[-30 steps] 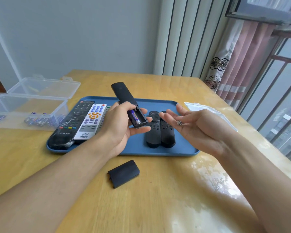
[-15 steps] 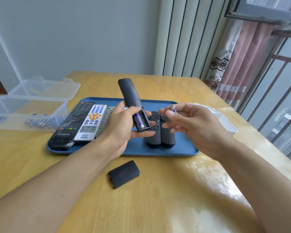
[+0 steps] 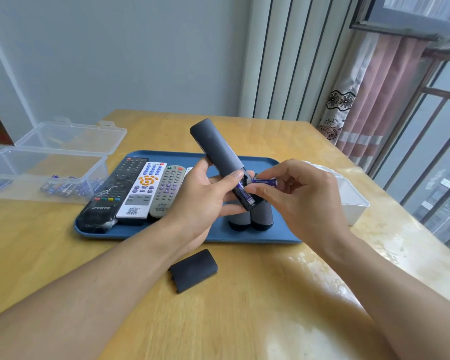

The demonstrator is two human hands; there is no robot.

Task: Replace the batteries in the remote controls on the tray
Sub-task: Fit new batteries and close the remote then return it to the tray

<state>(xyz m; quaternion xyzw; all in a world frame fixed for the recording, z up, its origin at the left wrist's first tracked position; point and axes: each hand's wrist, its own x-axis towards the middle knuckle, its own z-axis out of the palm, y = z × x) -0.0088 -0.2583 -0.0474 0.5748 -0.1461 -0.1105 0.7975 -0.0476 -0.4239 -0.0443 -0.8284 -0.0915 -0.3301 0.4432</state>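
1. The left hand (image 3: 200, 201) gripped a slim dark grey remote (image 3: 220, 157) above the blue tray (image 3: 278, 229), fingers and thumb curled round its near end, the far end tilted up and away.
2. That remote's battery compartment lay open at the near end, and one purple battery (image 3: 243, 194) sat in it along the remote's length.
3. The right hand (image 3: 304, 201) pinched a second purple battery (image 3: 264, 181) between thumb and fingertips, holding it crosswise right at the open compartment; whether it touched the remote, I could not tell.
4. The black battery cover (image 3: 193, 270) lay on the wooden table (image 3: 218, 320), just near of the tray and apart from both hands.
5. On the tray's left side three remotes lay side by side: a black one (image 3: 115, 193) on the left, a white one with orange and blue buttons (image 3: 140, 190) in the middle, a grey one with purple buttons (image 3: 168, 188) on the right.
6. Two more dark grey remotes (image 3: 251, 219) lay together on the tray, partly hidden behind the hands.
7. At the far left a clear plastic box (image 3: 37, 172) stood with its lid flipped back and loose batteries (image 3: 68, 189) inside.
8. At the right, a white plastic container (image 3: 352, 201) sat on the table just beyond the right hand.
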